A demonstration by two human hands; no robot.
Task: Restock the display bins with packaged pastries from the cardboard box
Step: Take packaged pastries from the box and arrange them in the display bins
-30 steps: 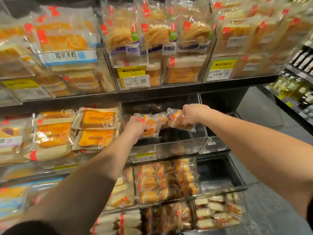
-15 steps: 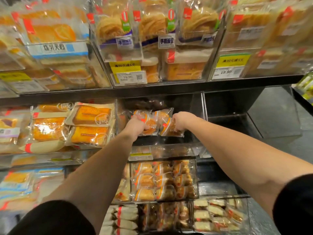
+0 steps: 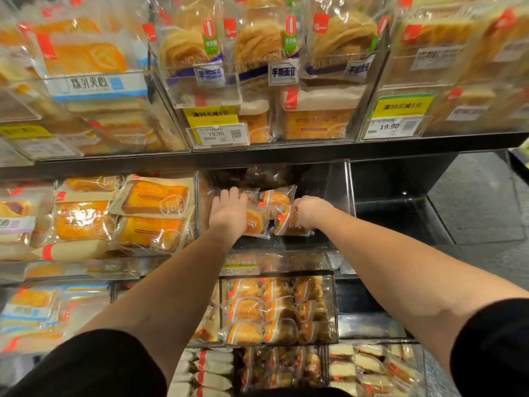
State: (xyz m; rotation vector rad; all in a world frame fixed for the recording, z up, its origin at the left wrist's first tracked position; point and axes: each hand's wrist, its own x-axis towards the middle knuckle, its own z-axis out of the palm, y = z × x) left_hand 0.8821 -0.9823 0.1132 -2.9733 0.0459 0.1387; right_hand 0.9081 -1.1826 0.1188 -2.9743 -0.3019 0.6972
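Both hands reach into a clear display bin [image 3: 337,196] on the middle shelf. My left hand [image 3: 229,210] lies with straight fingers over a small packaged pastry [image 3: 255,223] that has an orange round bun inside. My right hand [image 3: 310,212] grips another packaged pastry [image 3: 287,224] by its right side, low in the bin. A third packet [image 3: 276,197] lies just behind, between the two hands. The bin's dark back part holds more wrapped items, hard to make out. The cardboard box is out of view.
Right of this bin stands a clear bin [image 3: 400,213] with a dark inside. Below, a bin [image 3: 277,308] is packed with similar pastries. Wrapped bread loaves [image 3: 151,207] fill the left bin. The upper shelf with its price tags [image 3: 216,128] overhangs the hands. Grey floor [image 3: 481,196] shows at right.
Both hands have pushed lower and deeper into the bin with the packets. My left hand has flattened over its packet. The view has moved closer to the shelf.
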